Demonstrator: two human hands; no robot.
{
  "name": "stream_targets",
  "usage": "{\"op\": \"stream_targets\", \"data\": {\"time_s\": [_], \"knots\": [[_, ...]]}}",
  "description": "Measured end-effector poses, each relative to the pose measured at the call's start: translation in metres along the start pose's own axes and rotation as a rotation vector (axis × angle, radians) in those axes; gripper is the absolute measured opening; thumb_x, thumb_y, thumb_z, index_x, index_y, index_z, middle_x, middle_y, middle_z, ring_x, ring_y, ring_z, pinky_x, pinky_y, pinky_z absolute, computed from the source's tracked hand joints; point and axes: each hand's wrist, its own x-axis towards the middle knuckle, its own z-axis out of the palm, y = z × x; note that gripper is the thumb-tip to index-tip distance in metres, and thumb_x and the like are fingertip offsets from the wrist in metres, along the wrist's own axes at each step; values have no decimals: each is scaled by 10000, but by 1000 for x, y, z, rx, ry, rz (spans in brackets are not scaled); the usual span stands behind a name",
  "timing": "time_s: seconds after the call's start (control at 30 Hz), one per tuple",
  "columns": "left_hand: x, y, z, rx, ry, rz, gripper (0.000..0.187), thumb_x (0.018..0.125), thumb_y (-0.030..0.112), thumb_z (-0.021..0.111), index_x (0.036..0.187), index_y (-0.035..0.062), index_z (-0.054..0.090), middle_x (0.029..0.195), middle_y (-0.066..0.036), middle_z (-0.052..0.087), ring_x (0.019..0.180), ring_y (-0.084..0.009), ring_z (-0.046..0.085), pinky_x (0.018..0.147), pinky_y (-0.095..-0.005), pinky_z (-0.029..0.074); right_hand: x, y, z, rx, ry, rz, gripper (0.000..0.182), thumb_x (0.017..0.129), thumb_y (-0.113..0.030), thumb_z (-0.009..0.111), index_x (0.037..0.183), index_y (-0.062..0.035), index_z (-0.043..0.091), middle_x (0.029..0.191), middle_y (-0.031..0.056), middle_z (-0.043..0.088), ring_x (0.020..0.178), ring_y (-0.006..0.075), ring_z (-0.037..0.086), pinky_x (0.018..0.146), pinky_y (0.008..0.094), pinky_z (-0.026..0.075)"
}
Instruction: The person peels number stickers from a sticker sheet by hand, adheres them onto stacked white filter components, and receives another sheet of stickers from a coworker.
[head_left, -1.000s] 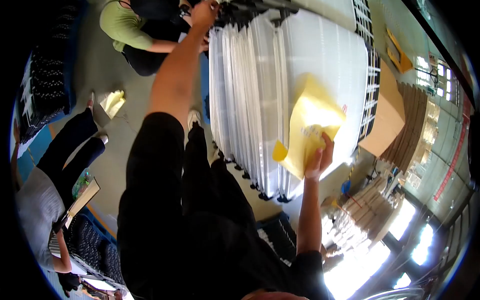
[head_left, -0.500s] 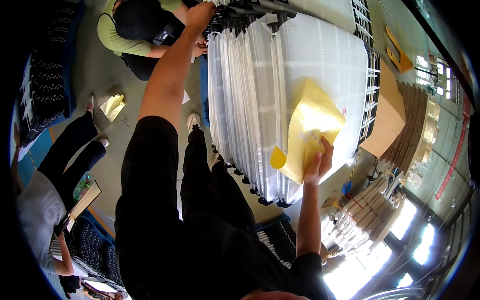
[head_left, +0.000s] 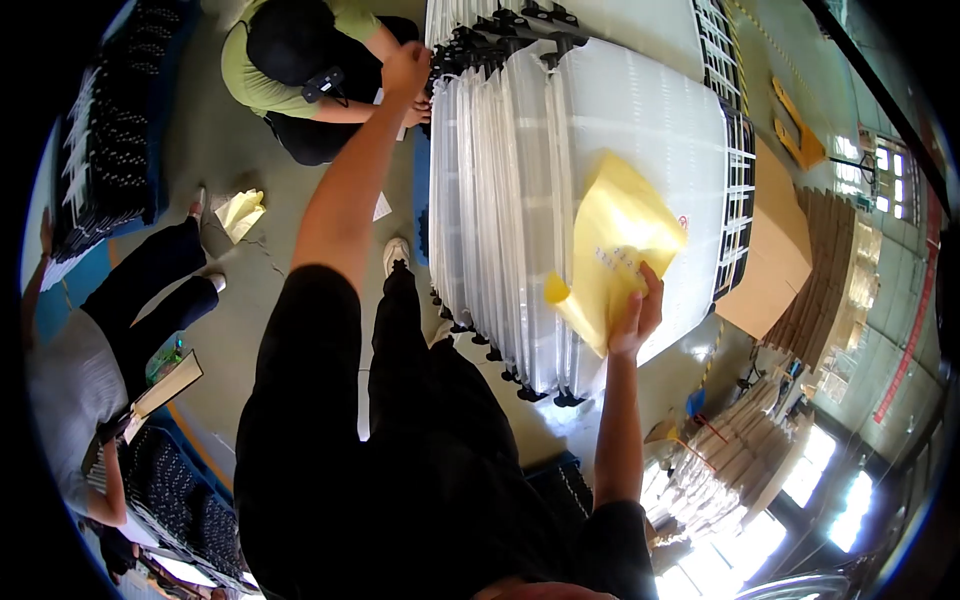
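Observation:
My right hand point(head_left: 638, 312) grips the lower edge of a creased yellow sheet point(head_left: 625, 235) with printed marks, its left corner curled. The sheet lies against the whitish translucent panel point(head_left: 655, 120) at the side of a tall stack. Many thin film-covered layers point(head_left: 490, 200) with black end fittings point(head_left: 490, 45) make up this stack. My left hand point(head_left: 405, 70) reaches to the stack's far left edge, fingers curled beside the black fittings; what they hold, if anything, is hidden.
A crouching person in a green shirt point(head_left: 245, 60) works close to my left hand. Another person in grey point(head_left: 75, 385) holds a board point(head_left: 165, 395) at the left. A crumpled yellow paper point(head_left: 240, 215) lies on the floor. Cardboard point(head_left: 770, 250) stands behind the stack on the right.
My left hand has shifted slightly nearer to me along the stack's edge. My right hand keeps hold of the yellow sheet. The whole view has shifted a little.

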Motion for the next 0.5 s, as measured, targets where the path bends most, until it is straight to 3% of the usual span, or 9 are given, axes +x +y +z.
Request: {"op": "stream_targets", "data": {"time_s": [0.07, 0.1, 0.13, 0.2, 0.23, 0.27, 0.33, 0.43, 0.5], "knots": [[-48, -9, -21, -98, 1, 57, 270, 892, 309, 634, 982, 62, 697, 841, -149, 713, 822, -323, 704, 736, -410, 537, 1, 2, -2, 48, 20, 1, 445, 974, -282, 534, 1260, 58, 540, 1176, 167, 573, 1107, 275, 548, 972, 381, 423], [-80, -19, -26, -156, 95, 184, 253, 881, 267, 663, 957, 26, 681, 790, -158, 704, 726, -316, 706, 664, -388, 537, 0, 0, -2, 52, 27, 9, 403, 960, -233, 558, 1250, 47, 558, 1187, 171, 585, 1115, 280, 553, 979, 384, 422], [-120, -19, -42, -149, 43, 95, 211, 890, 227, 667, 936, 22, 674, 730, -149, 690, 656, -268, 702, 602, -363, 526, 0, -2, -3, 53, 38, 16, 367, 946, -184, 582, 1239, 35, 576, 1199, 176, 597, 1122, 286, 559, 986, 387, 420], [-210, -3, -78, -306, -48, -47, 251, 932, 286, 643, 922, 37, 674, 647, -78, 649, 551, -133, 628, 508, -296, 464, -2, -4, -8, -23, 76, -7, 320, 910, -105, 618, 1208, 11, 613, 1192, 179, 623, 1124, 288, 573, 990, 384, 423], [-256, 22, -108, -228, -103, -134, 273, 932, 296, 651, 912, 25, 676, 628, -67, 635, 527, -109, 583, 497, -278, 442, -3, -3, -10, -47, 115, -4, 324, 886, -86, 645, 1198, -1, 626, 1183, 180, 636, 1103, 284, 592, 967, 366, 443], [-303, 40, -129, -295, -122, -231, 243, 926, 268, 671, 917, 26, 681, 618, -37, 622, 540, -91, 569, 506, -267, 438, -4, -10, -16, 34, 107, 22, 333, 875, -54, 648, 1200, 9, 623, 1188, 177, 636, 1080, 288, 603, 946, 361, 462], [-384, 58, -166, -416, -192, -228, 174, 947, 194, 649, 980, 24, 662, 734, -1, 642, 617, -68, 579, 562, -239, 460, -8, -9, -26, 49, 133, -73, 333, 888, -12, 636, 1215, 46, 602, 1170, 144, 633, 1049, 200, 591, 929, 304, 464], [-477, 99, -209, -653, -112, -236, 116, 937, 133, 663, 991, 32, 645, 781, -2, 631, 661, -60, 564, 573, -220, 434, -43, -46, -53, 301, 114, -15, 353, 890, 18, 622, 1240, 46, 583, 1157, 135, 629, 1043, 176, 589, 919, 293, 472], [-518, 134, -238, -635, -39, -177, 104, 929, 103, 664, 986, 18, 646, 801, -3, 639, 687, -61, 579, 598, -222, 454, -78, -60, -73, 399, 80, -32, 367, 889, 29, 618, 1254, 41, 575, 1153, 128, 627, 1046, 168, 586, 916, 285, 474]]}}
